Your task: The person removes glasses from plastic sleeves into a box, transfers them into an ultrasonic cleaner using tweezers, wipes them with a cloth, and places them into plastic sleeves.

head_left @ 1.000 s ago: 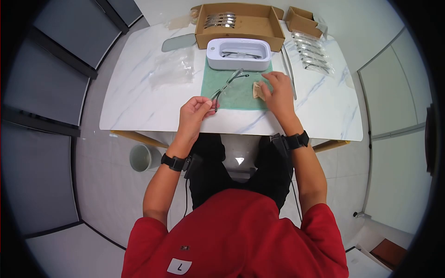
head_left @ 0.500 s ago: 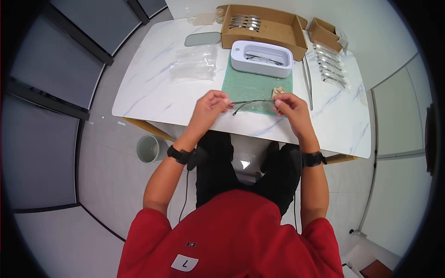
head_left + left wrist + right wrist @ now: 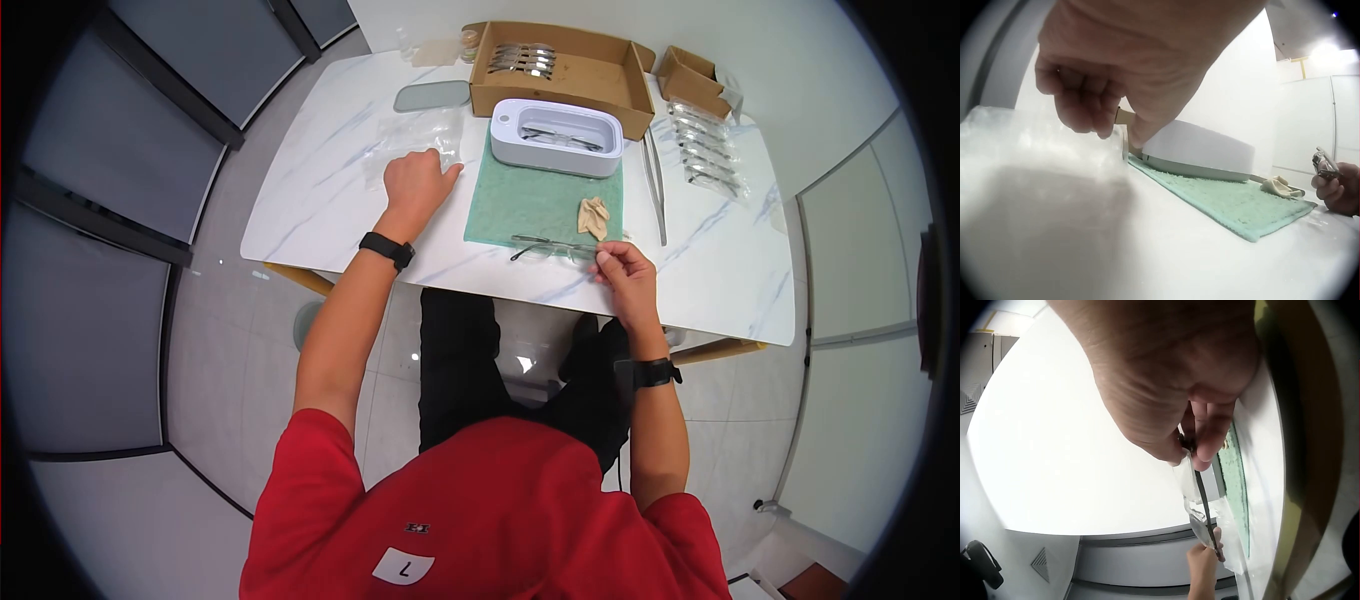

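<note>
My right hand [image 3: 630,282] pinches a pair of eyeglasses [image 3: 556,247] at one end, with the rest of the frame reaching left along the towel's near edge. The clear lenses and a dark temple arm [image 3: 1202,490] show below the fingers in the right wrist view. My left hand [image 3: 418,188] is over the clear plastic bags [image 3: 395,135] on the left of the table. Its fingers [image 3: 1082,112] bend loosely, the thumb apart from them, with nothing visible between. A crumpled beige cloth [image 3: 593,217] lies on the green towel [image 3: 520,205] just beyond the eyeglasses.
A white ultrasonic cleaner [image 3: 555,160] with glasses inside stands at the towel's back. Behind it is a cardboard tray [image 3: 600,85] holding several glasses. Long tweezers [image 3: 655,190], bagged glasses [image 3: 708,150] and a small box [image 3: 690,80] are at right; a grey lid [image 3: 432,96] lies at left.
The right hand has taken hold of the eyeglasses, which the left hand held at first. The left hand has let go and moved up and left to the plastic bags.
</note>
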A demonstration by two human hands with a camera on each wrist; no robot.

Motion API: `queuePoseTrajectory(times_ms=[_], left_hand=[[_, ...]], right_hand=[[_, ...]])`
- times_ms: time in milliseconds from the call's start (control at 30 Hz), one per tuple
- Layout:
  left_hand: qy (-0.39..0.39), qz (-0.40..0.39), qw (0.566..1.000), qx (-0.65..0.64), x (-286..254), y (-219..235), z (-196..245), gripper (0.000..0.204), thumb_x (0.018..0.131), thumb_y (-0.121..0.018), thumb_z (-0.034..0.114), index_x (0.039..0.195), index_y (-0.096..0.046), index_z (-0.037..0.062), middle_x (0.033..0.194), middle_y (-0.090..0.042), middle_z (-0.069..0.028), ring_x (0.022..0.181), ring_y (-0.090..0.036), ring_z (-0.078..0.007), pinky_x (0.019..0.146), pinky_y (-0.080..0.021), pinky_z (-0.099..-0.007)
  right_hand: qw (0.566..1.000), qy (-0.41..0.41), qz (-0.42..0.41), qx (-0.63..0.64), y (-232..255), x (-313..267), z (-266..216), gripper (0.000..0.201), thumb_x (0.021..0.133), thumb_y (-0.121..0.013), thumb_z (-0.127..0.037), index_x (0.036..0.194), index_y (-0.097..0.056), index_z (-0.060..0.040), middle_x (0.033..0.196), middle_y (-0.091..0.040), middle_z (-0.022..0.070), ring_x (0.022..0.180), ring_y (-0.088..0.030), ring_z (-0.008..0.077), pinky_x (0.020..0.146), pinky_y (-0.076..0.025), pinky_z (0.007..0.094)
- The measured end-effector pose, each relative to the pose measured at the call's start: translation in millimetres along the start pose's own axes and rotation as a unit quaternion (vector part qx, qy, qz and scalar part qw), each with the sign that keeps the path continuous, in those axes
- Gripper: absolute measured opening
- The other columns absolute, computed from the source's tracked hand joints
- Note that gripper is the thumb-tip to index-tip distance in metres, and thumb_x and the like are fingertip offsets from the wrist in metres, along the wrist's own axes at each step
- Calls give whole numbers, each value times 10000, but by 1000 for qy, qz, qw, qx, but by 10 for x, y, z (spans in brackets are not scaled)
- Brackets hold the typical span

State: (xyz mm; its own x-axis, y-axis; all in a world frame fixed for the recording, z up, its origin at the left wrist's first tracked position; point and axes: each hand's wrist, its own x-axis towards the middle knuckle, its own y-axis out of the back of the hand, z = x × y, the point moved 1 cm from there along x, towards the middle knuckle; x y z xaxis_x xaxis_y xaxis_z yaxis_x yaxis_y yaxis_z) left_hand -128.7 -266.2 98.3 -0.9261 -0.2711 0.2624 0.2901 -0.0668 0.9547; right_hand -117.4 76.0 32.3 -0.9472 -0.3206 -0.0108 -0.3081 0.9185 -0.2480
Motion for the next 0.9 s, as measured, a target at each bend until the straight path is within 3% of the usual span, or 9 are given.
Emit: queuePoseTrajectory(times_ms=[200,333,400,500,533,600,733,800,900], left_hand=[[0,12,1000,28,53,-154,-103,283,810,-654,280,719,-706,18,697,-677,-194,646,-672,-356,619,-535,-444],[5,34,999,21,-149,22,-100,252,794,-624,242,708,-704,20,698,-679,-187,645,-670,-363,618,-534,-450],[36,7,998,-47,-321,158,-130,247,802,-632,244,707,-700,27,680,-675,-176,645,-669,-358,604,-528,-436],[72,-34,984,-158,-494,180,-253,255,818,-642,250,693,-691,33,640,-672,-147,619,-670,-319,596,-523,-399],[73,-35,984,-157,-531,215,-258,255,818,-642,250,693,-691,33,640,-672,-147,619,-670,-319,596,-523,-399],[94,-65,964,-242,-604,303,-266,280,829,-661,269,693,-686,25,618,-676,-113,592,-673,-262,603,-523,-354],[101,-81,951,-280,-675,442,-231,285,837,-652,266,705,-688,16,612,-682,-84,581,-676,-222,619,-526,-323],[91,-101,941,-310,-684,463,-213,268,861,-631,213,721,-663,-13,610,-666,-65,567,-635,-130,580,-484,-261],[83,-108,934,-331,-696,446,-236,255,852,-626,203,728,-658,-18,627,-673,-72,580,-640,-129,583,-486,-264]], right_hand=[[1000,6,-13,-1,5,2,19,179,928,-648,-54,1088,-650,24,859,-692,70,754,-637,102,690,-506,230],[1000,24,4,-12,-102,-51,-17,161,920,-653,-36,1071,-649,21,885,-688,64,766,-643,105,697,-510,226],[999,28,14,-23,-299,-114,-112,149,917,-655,-26,1060,-650,14,912,-682,58,772,-645,106,699,-513,226],[977,199,26,-75,-676,-91,-171,171,852,-699,38,1010,-653,-10,1006,-644,60,836,-640,117,690,-522,231],[977,198,26,-75,-784,-75,-189,171,852,-699,38,1010,-653,-10,1006,-644,60,836,-640,117,690,-522,231],[933,317,27,-170,-1012,-79,-296,183,819,-716,54,982,-664,-11,985,-647,81,818,-624,128,671,-515,233],[912,355,2,-205,-1215,-95,-305,192,794,-721,65,959,-670,-20,957,-643,93,753,-606,154,645,-507,237],[909,356,-5,-217,-1250,-121,-330,195,783,-725,67,948,-669,-21,949,-645,95,744,-621,174,637,-518,257],[893,368,-16,-257,-1258,-139,-318,190,776,-730,65,933,-666,-22,951,-648,95,750,-643,196,633,-530,284]])
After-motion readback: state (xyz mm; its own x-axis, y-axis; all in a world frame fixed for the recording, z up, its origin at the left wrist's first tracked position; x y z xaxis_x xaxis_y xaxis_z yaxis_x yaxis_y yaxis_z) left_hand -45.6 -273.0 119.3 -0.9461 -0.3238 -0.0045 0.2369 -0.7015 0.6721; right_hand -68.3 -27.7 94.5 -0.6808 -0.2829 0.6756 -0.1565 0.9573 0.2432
